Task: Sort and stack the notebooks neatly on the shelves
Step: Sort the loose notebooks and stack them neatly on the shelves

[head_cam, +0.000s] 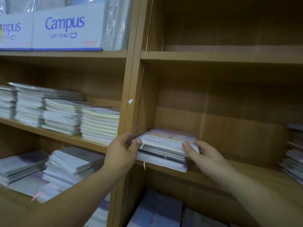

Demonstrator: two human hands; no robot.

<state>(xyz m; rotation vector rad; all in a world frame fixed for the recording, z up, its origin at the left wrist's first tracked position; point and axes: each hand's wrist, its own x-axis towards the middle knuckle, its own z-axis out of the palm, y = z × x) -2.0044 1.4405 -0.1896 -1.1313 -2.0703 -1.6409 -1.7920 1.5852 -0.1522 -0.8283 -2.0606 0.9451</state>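
At the top left we see two white Campus boxes [67,28] side by side on the upper shelf, with clear-wrapped sheets [114,23] standing just right of them. On the shelf below, four pale stacks [62,117] sit in a row, stepping down in height toward the right. Lower still, looser piles [68,164] lie fanned and askew, and blur keeps us from telling their covers.

A wooden upright [131,89] splits the left bay from the right, with a scrap of white paper [130,101] stuck to it.

The left hand [121,153] reaches across that upright and grips the left end of the notebook stack [164,151], with its thumb on the top cover and its fingers curled round the side. The stack rests on the middle shelf [246,174] of the right bay, at its left end near the upright, and thin white ribbons hang from its near edge. The right hand [205,154] holds the right end, with its thumb pressed on the top cover and its fingers against the side.

Far right, another pile [293,153] sits on the same shelf, well apart and cut off by the frame. Beneath, bluish notebooks [157,208] lie flat on the bottom shelf.
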